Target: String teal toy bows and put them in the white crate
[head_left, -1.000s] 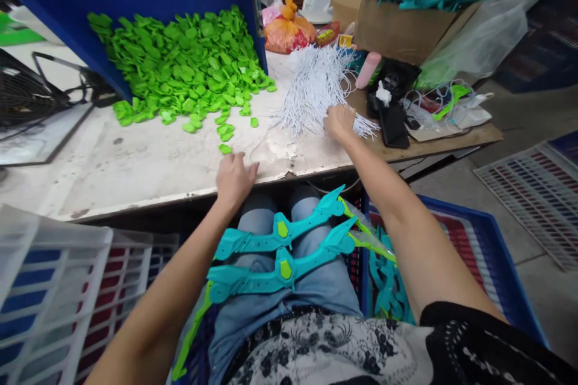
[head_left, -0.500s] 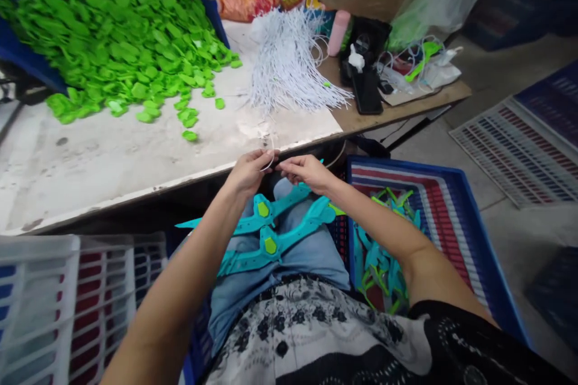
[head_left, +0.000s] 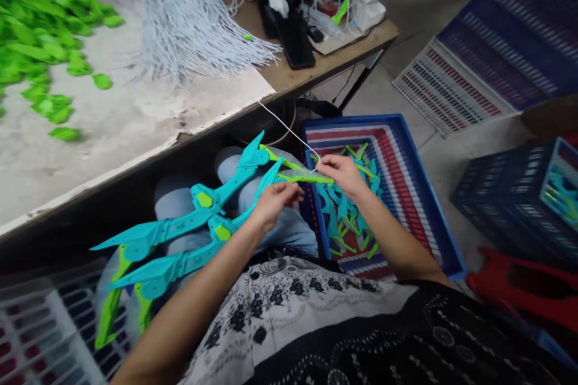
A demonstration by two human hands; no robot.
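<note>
Two turquoise toy pieces with green ends lie across my lap, the upper one (head_left: pixel 180 222) beside the lower one (head_left: pixel 162 267). My right hand (head_left: pixel 341 173) pinches a white cord (head_left: pixel 289 127) at the green ends on the right; the cord stretches up toward the table edge. Close by, my left hand (head_left: pixel 277 201) is closed at the lower piece's right part, its fingertips just below the green strip (head_left: pixel 304 178). Whether those fingers hold anything is too small to make out.
Green parts (head_left: pixel 45 42) and a bundle of white cords (head_left: pixel 194 24) lie on the table (head_left: pixel 112 126). A blue-rimmed crate (head_left: pixel 419 192) with turquoise and green pieces stands right of my lap. A phone (head_left: pixel 293 39) rests near the table's corner.
The view has turned to the right. Both hands have moved from the table edge to the right ends of the pieces, and the cord is now stretched out from my right hand.
</note>
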